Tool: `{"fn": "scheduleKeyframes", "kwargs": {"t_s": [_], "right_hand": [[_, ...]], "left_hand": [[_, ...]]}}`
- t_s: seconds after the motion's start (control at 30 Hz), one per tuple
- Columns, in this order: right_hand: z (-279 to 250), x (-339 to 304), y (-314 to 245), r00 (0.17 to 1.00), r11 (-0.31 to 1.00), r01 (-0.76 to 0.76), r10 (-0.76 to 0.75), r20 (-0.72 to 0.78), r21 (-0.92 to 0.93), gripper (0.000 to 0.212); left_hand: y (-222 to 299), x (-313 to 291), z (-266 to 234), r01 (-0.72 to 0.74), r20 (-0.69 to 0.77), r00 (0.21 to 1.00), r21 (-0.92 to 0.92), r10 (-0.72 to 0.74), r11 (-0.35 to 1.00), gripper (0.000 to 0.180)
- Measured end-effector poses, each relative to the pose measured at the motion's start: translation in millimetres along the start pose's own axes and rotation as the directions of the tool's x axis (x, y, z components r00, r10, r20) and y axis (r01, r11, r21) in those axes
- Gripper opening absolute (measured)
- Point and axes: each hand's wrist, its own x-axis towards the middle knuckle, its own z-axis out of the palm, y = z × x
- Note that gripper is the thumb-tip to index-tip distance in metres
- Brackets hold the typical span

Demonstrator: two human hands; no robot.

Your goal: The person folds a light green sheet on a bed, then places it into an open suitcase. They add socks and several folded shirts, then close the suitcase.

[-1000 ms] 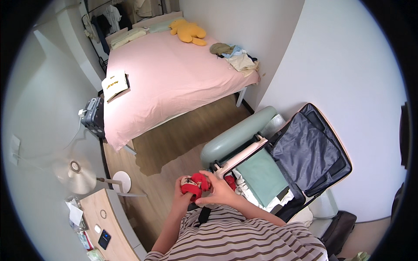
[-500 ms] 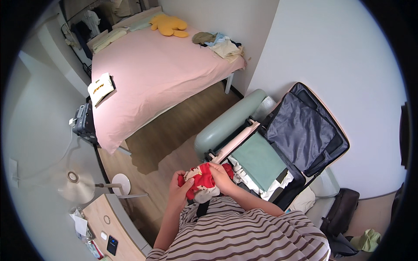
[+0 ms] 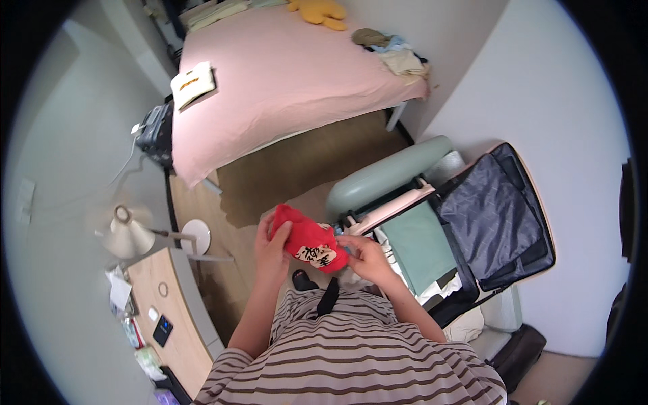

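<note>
A small red cloth item [image 3: 302,231] with a cream-and-black printed patch is stretched between my hands in front of my body. My left hand [image 3: 271,244] is closed on its left end, thumb on top. At its lower right end, by the print, my right hand [image 3: 366,259] has its fingers bent around the edge. Whether it is a garment or a pouch I cannot tell. Just right of my right hand lies an open suitcase [image 3: 487,209], with a folded green cloth [image 3: 420,244] and white clothes [image 3: 437,286] packed in its near half.
A pale green rounded seat [image 3: 388,173] stands behind the suitcase. A pink bed [image 3: 270,88] carries a folded cream bag [image 3: 194,86] and a clothes pile [image 3: 398,54]. At left are a desk [image 3: 177,297] with a phone [image 3: 163,331], and a fan [image 3: 131,233].
The bunched red cloth has been turned and spread out, so its printed patch now faces up. My hands have moved further apart and slightly away from me. The view has tilted downward.
</note>
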Motion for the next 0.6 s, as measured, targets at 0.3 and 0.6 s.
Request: {"fn": "scheduleKeyframes", "kwargs": {"t_s": [0.3,0.6], "right_hand": [[-15,9,-66,0.975,0.975,0.222,-0.223,-0.019,-0.017,0.068],[-1,8,-39,0.999,0.823,0.038,-0.019,-0.041,0.567,0.017]], "left_hand": [[-2,-5,-7,-0.388,0.549,0.835,0.642,-0.044,0.661,0.044],[-8,-6,14,-0.138,0.363,0.927,0.568,-0.097,0.812,0.033]]}}
